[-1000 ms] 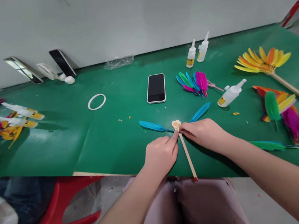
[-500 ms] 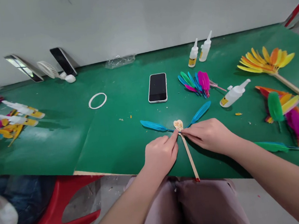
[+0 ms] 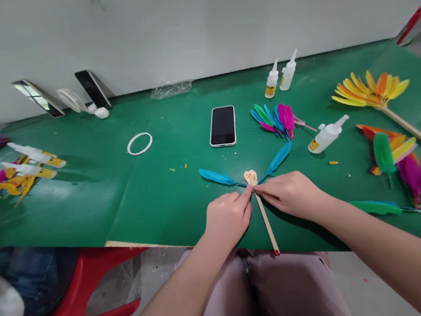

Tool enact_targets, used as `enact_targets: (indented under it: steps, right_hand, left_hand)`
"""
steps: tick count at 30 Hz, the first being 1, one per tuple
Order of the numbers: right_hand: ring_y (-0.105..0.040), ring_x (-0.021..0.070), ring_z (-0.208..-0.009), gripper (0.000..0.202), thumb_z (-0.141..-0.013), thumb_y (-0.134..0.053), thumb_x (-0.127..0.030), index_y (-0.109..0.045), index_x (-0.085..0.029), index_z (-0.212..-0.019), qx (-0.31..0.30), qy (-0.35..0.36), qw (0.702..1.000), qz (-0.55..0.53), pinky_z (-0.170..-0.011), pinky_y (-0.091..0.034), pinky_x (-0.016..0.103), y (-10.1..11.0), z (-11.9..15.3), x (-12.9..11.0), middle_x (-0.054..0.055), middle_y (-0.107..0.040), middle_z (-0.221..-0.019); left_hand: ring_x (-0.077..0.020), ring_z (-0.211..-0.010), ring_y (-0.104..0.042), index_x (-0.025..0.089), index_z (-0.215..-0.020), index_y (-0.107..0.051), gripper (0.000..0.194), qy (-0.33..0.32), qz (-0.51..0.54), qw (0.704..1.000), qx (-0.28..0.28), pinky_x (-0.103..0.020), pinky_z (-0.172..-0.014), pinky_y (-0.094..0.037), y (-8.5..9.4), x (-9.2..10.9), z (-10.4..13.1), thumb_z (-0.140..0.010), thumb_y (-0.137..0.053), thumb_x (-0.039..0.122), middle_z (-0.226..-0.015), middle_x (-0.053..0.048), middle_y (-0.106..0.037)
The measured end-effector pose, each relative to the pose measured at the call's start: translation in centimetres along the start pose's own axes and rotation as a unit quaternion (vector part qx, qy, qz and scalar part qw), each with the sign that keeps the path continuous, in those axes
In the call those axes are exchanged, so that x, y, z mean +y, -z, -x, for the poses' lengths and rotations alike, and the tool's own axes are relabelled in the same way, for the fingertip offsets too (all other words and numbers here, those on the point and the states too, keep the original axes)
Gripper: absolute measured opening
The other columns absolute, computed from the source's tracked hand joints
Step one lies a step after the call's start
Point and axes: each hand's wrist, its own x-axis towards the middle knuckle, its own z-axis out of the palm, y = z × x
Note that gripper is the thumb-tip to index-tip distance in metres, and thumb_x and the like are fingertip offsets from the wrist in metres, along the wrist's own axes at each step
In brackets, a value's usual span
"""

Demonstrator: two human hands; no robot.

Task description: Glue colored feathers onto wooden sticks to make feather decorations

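A pale wooden stick (image 3: 266, 222) with a heart-shaped head (image 3: 250, 177) lies on the table, its lower end tipped red at the near edge. Whitish, bumpy material coats the head. My left hand (image 3: 228, 216) has its fingers curled, and its index fingertip presses the quill of the left blue feather (image 3: 217, 176) at the neck below the heart. From the other side my right hand (image 3: 292, 193) pinches the quill end of the right blue feather (image 3: 279, 158) at the same spot. Both feathers fan out to the sides; the quill tips are hidden under my fingertips.
A phone (image 3: 222, 126) lies beyond the heart. Glue bottles (image 3: 324, 137) and a bunch of colourful feathers (image 3: 274, 119) are to the right, with a yellow feather fan (image 3: 377, 89) and loose feathers (image 3: 400, 159). A white ring (image 3: 139, 143) lies left. Someone's leg (image 3: 36, 279) shows at lower left.
The right blue feather has swung inward, its tip now closer to the feather bunch. My right hand has shifted slightly; my left stays at the neck. The view has moved a little.
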Motion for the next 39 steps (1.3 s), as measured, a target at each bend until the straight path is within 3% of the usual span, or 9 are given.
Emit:
enact_targets:
  steps: [9,17,21,25,29,32,35,39]
  right_hand:
    - [-0.062,0.0125,-0.071,0.034,-0.09,-0.035,-0.029,-0.068,-0.02,-0.088,-0.07,-0.069,0.994,-0.043,-0.062,-0.037,0.021,0.3,-0.3,-0.4,0.005,-0.069,-0.078]
    - [-0.063,0.0128,-0.075,0.032,-0.088,-0.039,-0.029,-0.069,-0.02,-0.081,-0.067,-0.088,0.994,-0.019,-0.065,-0.039,0.021,1.1,-0.8,-1.1,0.004,-0.071,-0.081]
    - [-0.064,0.0124,-0.081,0.027,-0.088,-0.042,-0.03,-0.068,-0.024,-0.085,-0.057,-0.11,0.992,-0.008,-0.068,-0.039,0.02,2.1,-0.7,-2.0,0.001,-0.07,-0.085]
    - [-0.064,0.0138,-0.079,0.035,-0.092,-0.03,-0.036,-0.062,-0.022,-0.099,-0.016,-0.208,0.977,0.029,-0.064,-0.04,0.023,2.7,0.6,-4.6,0.004,-0.069,-0.087]
    - [-0.063,0.02,-0.059,0.036,-0.084,-0.042,-0.051,-0.059,-0.019,-0.082,-0.02,-0.308,0.948,0.076,-0.05,-0.035,0.026,2.1,2.7,-8.4,0.006,-0.067,-0.067]
    - [-0.065,0.0216,-0.061,0.026,-0.083,-0.048,-0.042,-0.058,-0.018,-0.08,-0.034,-0.329,0.939,0.092,-0.049,-0.035,0.026,1.4,3.5,-10.4,0.007,-0.067,-0.071]
    - [-0.065,0.0208,-0.066,0.021,-0.086,-0.043,-0.031,-0.058,-0.016,-0.084,-0.04,-0.335,0.936,0.101,-0.052,-0.036,0.025,1.0,3.5,-11.2,0.009,-0.067,-0.075]
    - [-0.065,0.0198,-0.066,0.021,-0.086,-0.04,-0.025,-0.057,-0.014,-0.082,-0.033,-0.328,0.939,0.094,-0.053,-0.035,0.025,0.6,3.5,-11.3,0.011,-0.067,-0.077]
  left_hand:
    - [-0.0143,-0.06,-0.059,0.022,-0.116,-0.059,0.034,0.016,-0.001,1.0,-0.027,-0.024,-0.052,-0.038,0.1,0.1,0.0,-0.086,-0.044,0.024,-0.063,0.0,-0.062]
    - [-0.0155,-0.064,-0.061,0.022,-0.116,-0.059,0.034,0.03,0.013,0.999,-0.04,-0.023,-0.055,-0.042,0.6,0.4,0.0,-0.087,-0.041,0.023,-0.067,-0.003,-0.064]
    - [-0.0148,-0.061,-0.061,0.019,-0.115,-0.06,0.034,0.018,0.02,1.0,-0.001,-0.022,-0.054,-0.042,1.0,0.7,0.1,-0.086,-0.043,0.021,-0.066,-0.003,-0.065]
    - [-0.0124,-0.059,-0.061,0.02,-0.116,-0.059,0.034,0.018,0.036,0.998,0.057,-0.019,-0.054,-0.043,1.2,0.7,0.7,-0.085,-0.045,0.021,-0.065,-0.002,-0.066]
    - [-0.0123,-0.062,-0.063,0.016,-0.113,-0.062,0.033,0.066,0.069,0.986,0.137,-0.02,-0.059,-0.047,1.4,0.4,1.1,-0.087,-0.041,0.018,-0.073,-0.006,-0.071]
    - [-0.0131,-0.071,-0.066,0.013,-0.108,-0.064,0.032,0.097,0.105,0.973,0.182,-0.022,-0.066,-0.05,1.7,0.2,1.4,-0.089,-0.038,0.017,-0.088,-0.009,-0.072]
    - [-0.0131,-0.073,-0.066,0.012,-0.107,-0.064,0.033,0.105,0.138,0.964,0.202,-0.023,-0.07,-0.051,1.9,0.6,3.0,-0.09,-0.036,0.019,-0.091,-0.01,-0.071]
    - [-0.0136,-0.068,-0.066,0.012,-0.105,-0.064,0.035,0.106,0.169,0.958,0.207,-0.026,-0.069,-0.053,1.5,2.7,8.4,-0.09,-0.034,0.019,-0.088,-0.012,-0.071]
